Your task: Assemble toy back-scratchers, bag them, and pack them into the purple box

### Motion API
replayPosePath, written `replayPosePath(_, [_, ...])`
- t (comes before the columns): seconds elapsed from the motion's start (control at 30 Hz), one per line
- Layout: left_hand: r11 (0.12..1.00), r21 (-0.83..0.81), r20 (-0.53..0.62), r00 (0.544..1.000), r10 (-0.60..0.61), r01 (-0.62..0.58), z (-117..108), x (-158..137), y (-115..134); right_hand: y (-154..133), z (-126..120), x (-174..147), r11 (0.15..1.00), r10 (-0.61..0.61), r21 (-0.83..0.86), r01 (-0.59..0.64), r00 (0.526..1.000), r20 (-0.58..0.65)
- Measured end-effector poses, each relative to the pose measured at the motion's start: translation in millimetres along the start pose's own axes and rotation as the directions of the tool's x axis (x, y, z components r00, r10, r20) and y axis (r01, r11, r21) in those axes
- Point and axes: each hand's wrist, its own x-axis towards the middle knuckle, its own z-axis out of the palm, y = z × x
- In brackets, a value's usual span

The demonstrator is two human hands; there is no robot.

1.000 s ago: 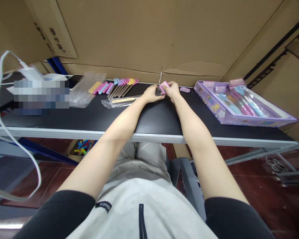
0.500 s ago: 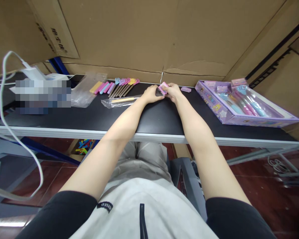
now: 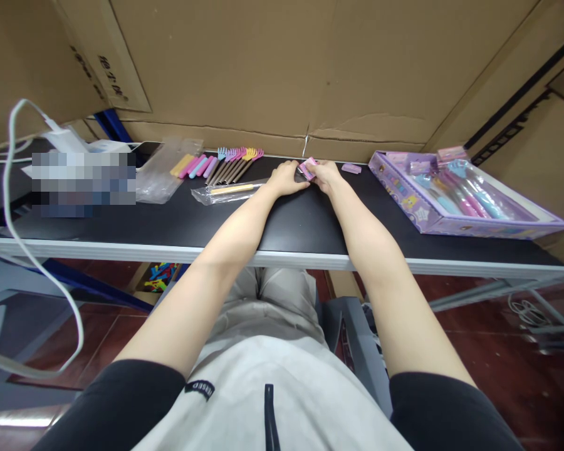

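At the back of the black table, both hands meet around a small pink packet (image 3: 309,168) with a shiny clear part on its left side. My right hand (image 3: 328,175) pinches the pink part between thumb and fingers. On the other side, my left hand (image 3: 284,178) curves around the clear edge, thumb below and fingers above; its exact grip is partly hidden. Beside the left wrist lies a clear plastic sleeve (image 3: 225,191) with a yellow stick inside. A flat purple piece (image 3: 351,168) rests just right of the right hand.
Several brown sticks with coloured claw-shaped heads (image 3: 237,165) lie left of the hands, beside coloured tubes (image 3: 195,166) and a clear bag (image 3: 157,178). A purple display box (image 3: 427,219) with packaged pens stands at right. A white cable (image 3: 42,266) hangs at left. Cardboard (image 3: 282,69) walls the back.
The pink packet has turned slightly and sits a little lower between the hands, with less of its clear part showing. Both hands stay in nearly the same place.
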Motion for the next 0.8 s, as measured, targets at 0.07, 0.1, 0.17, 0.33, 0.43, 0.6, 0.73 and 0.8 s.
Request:
replayPosePath(0.07, [1.000, 0.016, 0.010, 1.000, -0.019, 0.018, -3.0, -3.0, 4.0, 0.5, 1.2, 0.6, 1.000, -0.006, -0.016, 0.006, 1.000, -0.025])
replayPosePath(0.1, [0.999, 0.022, 0.013, 1.000, -0.024, 0.024, -4.4, -4.3, 5.7, 0.6, 1.5, 0.5, 1.000, -0.004, -0.023, 0.004, 1.000, -0.024])
replayPosePath(0.17, [0.999, 0.029, 0.017, 0.999, -0.032, 0.032, -6.2, -6.0, 8.0, 0.4, 1.2, -0.8, 0.999, 0.007, -0.036, -0.007, 1.000, 0.005])
replayPosePath(0.33, [0.999, 0.026, 0.002, 1.000, -0.028, 0.028, -4.1, -5.3, 5.9, -1.3, -0.7, -7.7, 1.000, 0.013, -0.017, -0.013, 0.999, 0.043])
replayPosePath(0.43, [1.000, 0.000, -0.017, 1.000, -0.024, 0.024, -0.1, -2.7, 2.1, -2.9, -1.1, -10.0, 0.999, 0.023, -0.030, -0.022, 0.999, 0.038])
replayPosePath(0.6, [0.991, -0.121, -0.043, 0.998, -0.054, 0.048, 1.5, 2.1, 0.6, -6.3, -2.5, -10.6, 0.997, 0.065, -0.056, -0.061, 0.996, 0.061])
replayPosePath(0.73, [0.961, -0.240, -0.049, 0.987, -0.153, 0.137, -3.5, 5.7, 1.2, -8.9, -2.2, -13.4, 0.998, 0.051, -0.039, -0.048, 0.995, 0.090])
replayPosePath(0.8, [0.939, -0.295, -0.065, 0.977, -0.204, 0.176, -5.0, 7.7, -0.2, -10.0, -1.3, -15.4, 0.999, 0.042, -0.017, -0.040, 0.994, 0.098])
